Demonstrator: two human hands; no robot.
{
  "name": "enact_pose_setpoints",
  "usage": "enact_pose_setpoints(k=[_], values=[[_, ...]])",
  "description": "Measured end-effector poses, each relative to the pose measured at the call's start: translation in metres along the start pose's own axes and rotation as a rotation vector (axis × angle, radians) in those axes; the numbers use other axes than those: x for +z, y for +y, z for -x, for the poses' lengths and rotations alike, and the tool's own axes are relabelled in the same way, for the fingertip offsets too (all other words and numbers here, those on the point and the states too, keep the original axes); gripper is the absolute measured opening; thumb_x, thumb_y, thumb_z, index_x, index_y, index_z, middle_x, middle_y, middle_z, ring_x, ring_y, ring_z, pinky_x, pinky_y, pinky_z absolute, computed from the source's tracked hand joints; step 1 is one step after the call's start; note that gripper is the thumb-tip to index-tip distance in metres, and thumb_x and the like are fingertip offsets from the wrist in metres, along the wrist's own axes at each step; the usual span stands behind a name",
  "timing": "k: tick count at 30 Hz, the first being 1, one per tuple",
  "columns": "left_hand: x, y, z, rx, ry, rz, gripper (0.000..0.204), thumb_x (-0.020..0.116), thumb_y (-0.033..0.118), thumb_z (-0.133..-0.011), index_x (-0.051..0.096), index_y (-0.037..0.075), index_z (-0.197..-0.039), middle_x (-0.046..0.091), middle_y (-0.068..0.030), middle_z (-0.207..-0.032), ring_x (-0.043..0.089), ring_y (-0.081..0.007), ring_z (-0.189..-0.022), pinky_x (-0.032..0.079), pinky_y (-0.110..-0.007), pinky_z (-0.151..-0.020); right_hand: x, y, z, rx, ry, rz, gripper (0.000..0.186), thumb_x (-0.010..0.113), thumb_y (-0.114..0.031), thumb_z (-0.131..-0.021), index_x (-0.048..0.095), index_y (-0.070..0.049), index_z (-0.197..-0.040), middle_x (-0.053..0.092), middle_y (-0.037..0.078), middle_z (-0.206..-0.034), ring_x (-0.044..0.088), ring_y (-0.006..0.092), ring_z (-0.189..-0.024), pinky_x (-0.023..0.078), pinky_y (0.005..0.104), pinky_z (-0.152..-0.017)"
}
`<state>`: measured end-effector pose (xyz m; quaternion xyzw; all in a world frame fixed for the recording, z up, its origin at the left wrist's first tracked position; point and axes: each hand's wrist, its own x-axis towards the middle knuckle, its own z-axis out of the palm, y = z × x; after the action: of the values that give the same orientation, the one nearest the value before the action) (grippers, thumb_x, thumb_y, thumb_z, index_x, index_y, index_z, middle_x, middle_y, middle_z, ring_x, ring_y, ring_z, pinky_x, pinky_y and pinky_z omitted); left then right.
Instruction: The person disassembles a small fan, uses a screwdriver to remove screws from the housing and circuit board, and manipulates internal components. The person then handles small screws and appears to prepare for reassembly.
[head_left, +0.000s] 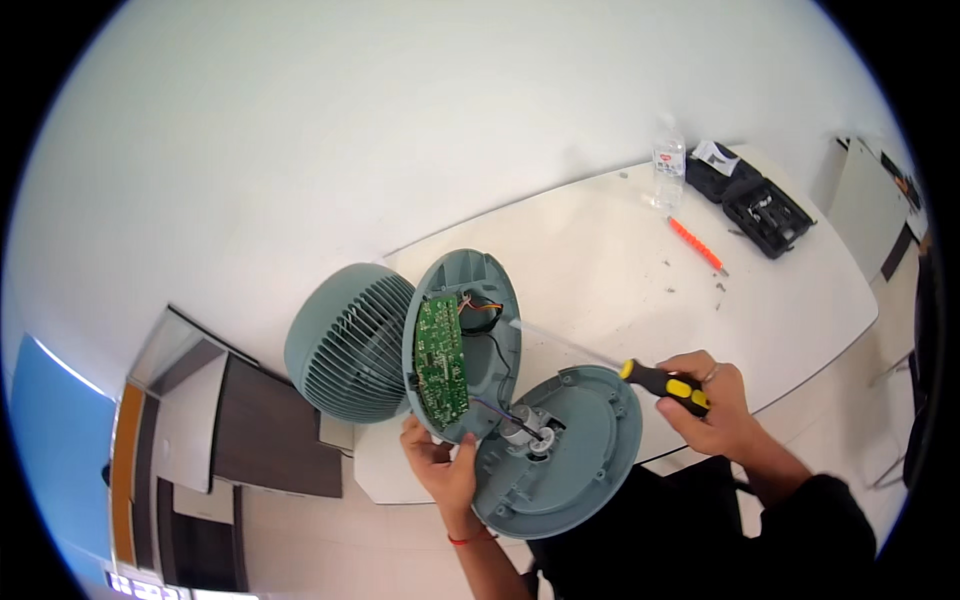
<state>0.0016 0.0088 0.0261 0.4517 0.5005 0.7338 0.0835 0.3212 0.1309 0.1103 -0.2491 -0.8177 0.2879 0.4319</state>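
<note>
My right hand (pixel 715 400) grips a screwdriver (pixel 672 388) by its black and yellow handle. The long shaft points left, its tip near the wires inside the opened base of a grey-green fan. My left hand (pixel 440 465) holds the lower rim of that base housing (pixel 485 375), where a green circuit board (pixel 441 360) shows. A round base cover (pixel 585 465) with a small silver motor (pixel 522 428) hangs beside it, joined by wires. The ribbed fan head (pixel 355 340) lies to the left, on its side.
On the white table (pixel 590 270) stands a clear plastic bottle (pixel 669 165) at the back. Next to it are an open black tool case (pixel 765 212) and an orange-handled tool (pixel 697 246). Several small screws (pixel 671 290) lie loose. A dark brown cabinet (pixel 275 430) stands at left.
</note>
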Motion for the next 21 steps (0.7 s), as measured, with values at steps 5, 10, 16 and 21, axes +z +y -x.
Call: enact_pose_setpoints(k=[5, 10, 16, 21], values=[[0.003, 0.01, 0.002, -0.032, 0.054, -0.059, 0.063, 0.069, -0.013, -0.075, 0.044, 0.002, -0.131, 0.05, -0.0118, -0.13, 0.057, -0.0222, -0.118, 0.057, -0.032, -0.085, -0.024, 0.052, 0.043, 0.339, 0.282, -0.115, 0.027, 0.066, -0.001, -0.084, 0.057, 0.003, -0.11, 0.06, 0.005, -0.084, 0.054, 0.01, -0.07, 0.044, 0.0231, -0.065], [0.0, 0.023, 0.006, -0.128, 0.09, -0.189, 0.068, 0.064, -0.013, -0.076, 0.04, -0.001, -0.139, 0.057, -0.0122, -0.125, 0.061, -0.0208, -0.115, 0.058, -0.029, -0.084, -0.046, 0.116, 0.092, 0.493, 0.484, -0.243, 0.021, 0.059, -0.01, -0.095, 0.055, -0.001, -0.114, 0.051, -0.003, -0.08, 0.04, 0.0008, -0.056, 0.03, 0.0162, -0.047], [0.007, 0.034, 0.011, -0.132, 0.206, -0.239, 0.072, 0.06, -0.014, -0.077, 0.035, -0.002, -0.143, 0.055, -0.0148, -0.129, 0.059, -0.0212, -0.117, 0.059, -0.029, -0.079, -0.045, 0.125, 0.098, 0.583, 0.533, -0.334, 0.024, 0.059, -0.016, -0.098, 0.054, -0.001, -0.117, 0.052, -0.001, -0.083, 0.039, -0.0013, -0.057, 0.027, 0.0113, -0.045], [0.01, 0.036, 0.01, -0.105, 0.213, -0.271, 0.072, 0.059, -0.015, -0.075, 0.037, -0.002, -0.142, 0.053, -0.0139, -0.129, 0.057, -0.0218, -0.116, 0.058, -0.031, -0.081, -0.056, 0.134, 0.1, 0.535, 0.309, -0.257, 0.033, 0.062, -0.022, -0.098, 0.053, 0.002, -0.118, 0.056, 0.002, -0.09, 0.045, 0.0006, -0.062, 0.029, 0.0119, -0.047]])
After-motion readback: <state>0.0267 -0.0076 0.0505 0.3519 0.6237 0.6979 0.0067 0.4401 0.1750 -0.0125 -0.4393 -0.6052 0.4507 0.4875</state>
